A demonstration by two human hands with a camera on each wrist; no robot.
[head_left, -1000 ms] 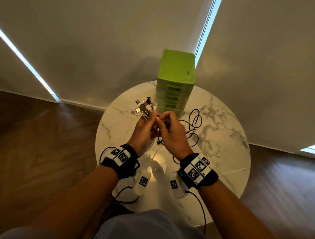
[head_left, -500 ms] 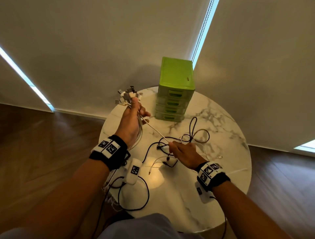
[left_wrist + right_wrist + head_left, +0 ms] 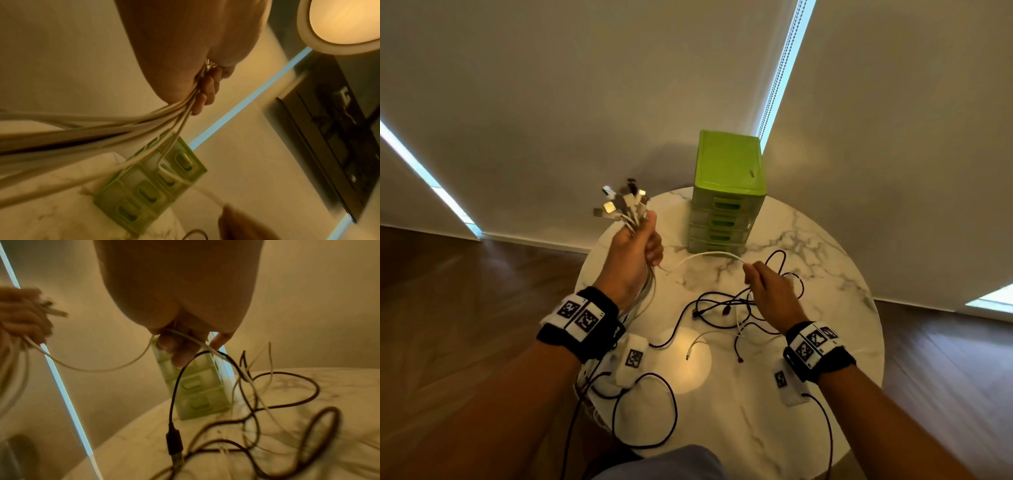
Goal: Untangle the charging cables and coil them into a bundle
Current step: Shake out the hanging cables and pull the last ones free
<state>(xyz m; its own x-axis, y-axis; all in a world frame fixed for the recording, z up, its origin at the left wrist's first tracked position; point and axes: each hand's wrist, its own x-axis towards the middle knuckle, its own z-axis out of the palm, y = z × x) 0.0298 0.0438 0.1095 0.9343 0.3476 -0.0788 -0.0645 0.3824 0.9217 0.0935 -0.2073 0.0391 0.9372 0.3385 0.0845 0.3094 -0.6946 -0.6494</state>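
My left hand is raised over the table's left side and grips a bunch of white cables, their USB plugs fanning out above the fist. One white cable arcs from that fist to my right hand, which pinches it between thumb and fingers. A black cable with a USB plug hangs over the same white cable near my right fingers. Tangled black cables and thin white ones lie on the marble table under the right hand.
A green mini drawer unit stands at the back of the round table. A black loop of cable lies near the front edge by my left wrist. Wooden floor surrounds the table; window blinds hang behind it.
The hands have parted from a joined grip: the left rose to the left with the bunch, the right moved right and now lifts the white cable off the table.
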